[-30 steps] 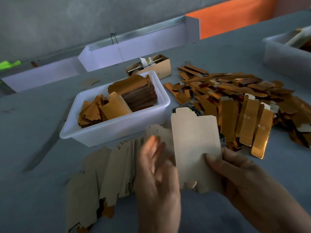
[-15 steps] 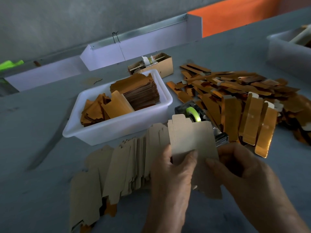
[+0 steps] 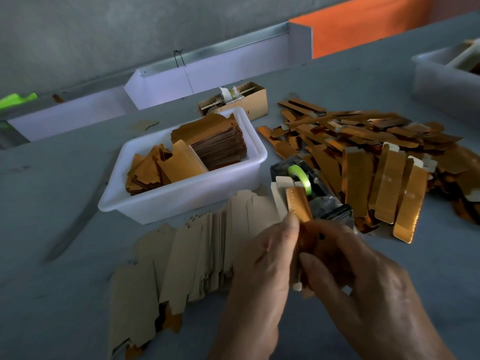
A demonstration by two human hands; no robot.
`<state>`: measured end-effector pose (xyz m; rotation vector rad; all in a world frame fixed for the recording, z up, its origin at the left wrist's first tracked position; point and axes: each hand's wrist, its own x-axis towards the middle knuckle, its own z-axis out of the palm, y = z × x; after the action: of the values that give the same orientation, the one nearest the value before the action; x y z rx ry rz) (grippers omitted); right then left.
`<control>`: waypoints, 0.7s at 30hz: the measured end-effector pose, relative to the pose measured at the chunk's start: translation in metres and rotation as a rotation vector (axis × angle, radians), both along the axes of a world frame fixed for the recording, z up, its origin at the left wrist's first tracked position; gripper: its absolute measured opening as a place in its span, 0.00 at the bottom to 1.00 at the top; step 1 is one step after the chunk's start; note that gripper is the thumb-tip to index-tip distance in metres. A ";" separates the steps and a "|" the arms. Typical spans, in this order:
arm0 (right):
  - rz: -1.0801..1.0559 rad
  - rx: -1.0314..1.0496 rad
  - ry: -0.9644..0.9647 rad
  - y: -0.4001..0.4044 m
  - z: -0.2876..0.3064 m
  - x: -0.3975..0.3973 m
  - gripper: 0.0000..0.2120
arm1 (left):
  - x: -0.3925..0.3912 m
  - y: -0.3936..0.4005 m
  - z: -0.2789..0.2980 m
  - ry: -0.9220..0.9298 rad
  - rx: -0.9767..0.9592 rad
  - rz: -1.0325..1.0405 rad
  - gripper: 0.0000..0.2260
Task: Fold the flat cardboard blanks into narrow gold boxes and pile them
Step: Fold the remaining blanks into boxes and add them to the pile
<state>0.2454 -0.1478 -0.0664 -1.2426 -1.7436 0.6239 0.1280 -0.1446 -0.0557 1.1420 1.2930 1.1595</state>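
Cardboard blank [image 3: 296, 203], half folded with gold face turned out, pinched upright between left hand [image 3: 262, 258] and right hand [image 3: 363, 271] — fingers of both curled tight round its lower length, apparently to crease the narrow sides. Fanned just left of the fingers, flat blanks [image 3: 181, 255], kept within reach. Beyond the fingertips, tape dispenser [image 3: 309, 190]; further right, finished gold boxes [image 3: 376, 157] — heaped loosely, clear of the folding.

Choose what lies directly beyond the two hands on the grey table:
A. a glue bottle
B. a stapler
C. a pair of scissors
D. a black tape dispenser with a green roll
D: the black tape dispenser with its green roll sits just beyond the left hand and right hand, which hold a half-folded gold cardboard blank.
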 end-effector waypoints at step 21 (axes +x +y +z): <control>0.061 -0.756 0.792 0.016 -0.001 0.015 0.15 | 0.002 -0.011 -0.007 0.433 0.157 0.210 0.09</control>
<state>0.2608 -0.1316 -0.0675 -1.1608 -0.8835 1.6493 0.1299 -0.1552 -0.0632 1.4553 1.7073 1.2239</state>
